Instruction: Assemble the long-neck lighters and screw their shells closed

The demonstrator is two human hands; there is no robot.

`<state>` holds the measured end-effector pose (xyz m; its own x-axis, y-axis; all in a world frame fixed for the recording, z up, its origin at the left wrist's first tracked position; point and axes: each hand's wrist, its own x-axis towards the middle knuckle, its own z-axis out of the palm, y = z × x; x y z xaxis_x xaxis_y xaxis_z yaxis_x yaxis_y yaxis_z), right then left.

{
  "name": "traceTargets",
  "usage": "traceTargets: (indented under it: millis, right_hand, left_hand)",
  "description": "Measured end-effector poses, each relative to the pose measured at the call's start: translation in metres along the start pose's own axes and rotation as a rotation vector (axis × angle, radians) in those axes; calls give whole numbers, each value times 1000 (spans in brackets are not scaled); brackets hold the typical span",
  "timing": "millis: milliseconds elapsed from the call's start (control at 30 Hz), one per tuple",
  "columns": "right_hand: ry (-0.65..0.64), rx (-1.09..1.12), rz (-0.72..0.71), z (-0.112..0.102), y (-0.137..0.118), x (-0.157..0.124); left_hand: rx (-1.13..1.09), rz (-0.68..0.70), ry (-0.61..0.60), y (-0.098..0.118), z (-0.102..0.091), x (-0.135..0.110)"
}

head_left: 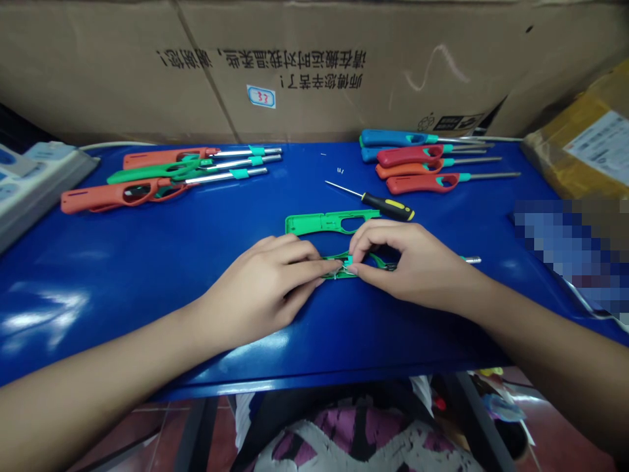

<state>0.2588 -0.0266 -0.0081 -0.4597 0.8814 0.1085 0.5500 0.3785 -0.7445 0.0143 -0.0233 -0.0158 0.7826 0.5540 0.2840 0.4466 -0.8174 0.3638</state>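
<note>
An opened green long-neck lighter (340,276) lies on the blue tabletop, its inner parts exposed. My left hand (268,282) is closed on the lighter's left end, with the index fingertip at the inner parts. In a pinch between thumb and fingers, my right hand (413,262) has hold of a small teal piece (350,260) at the middle of the lighter. The metal tube (472,260) shows past my right wrist. Just behind lies the separate green casing half (307,224), inner side up. My fingers partly hide the inner parts.
A black and yellow screwdriver (388,206) and a few tiny screws (340,170) lie behind. Lighters with taped tubes (122,195) are at left, others (422,183) at right. A cardboard box (304,118) borders the back; a power strip (39,183) sits at far left.
</note>
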Motion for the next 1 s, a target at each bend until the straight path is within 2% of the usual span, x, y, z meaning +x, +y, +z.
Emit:
traceTargets:
  millis: [167, 500, 800, 1000]
  right_hand:
    - [27, 54, 67, 2, 1, 1]
    - [39, 47, 56, 6, 0, 3]
    - [-96, 87, 91, -13, 3, 1]
    - [-91, 99, 75, -11, 5, 4]
  left_hand:
    - [27, 4, -18, 0, 1, 0]
    - [62, 12, -45, 1, -1, -1]
    - [141, 29, -55, 2, -1, -2]
    - [173, 25, -68, 3, -1, -2]
